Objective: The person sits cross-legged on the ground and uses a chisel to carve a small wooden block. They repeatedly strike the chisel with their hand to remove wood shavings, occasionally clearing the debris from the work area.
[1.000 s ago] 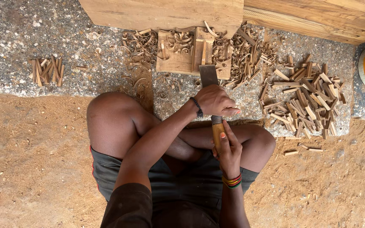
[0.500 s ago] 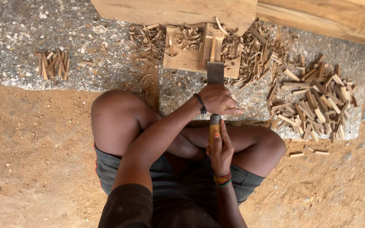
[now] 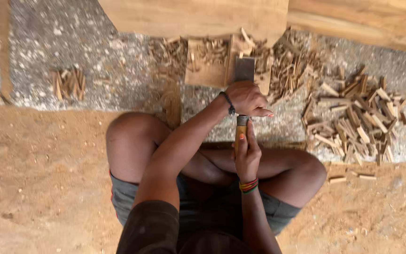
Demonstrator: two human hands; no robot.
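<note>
No packages, labels, signs or screens visible anywhere in view.
</note>
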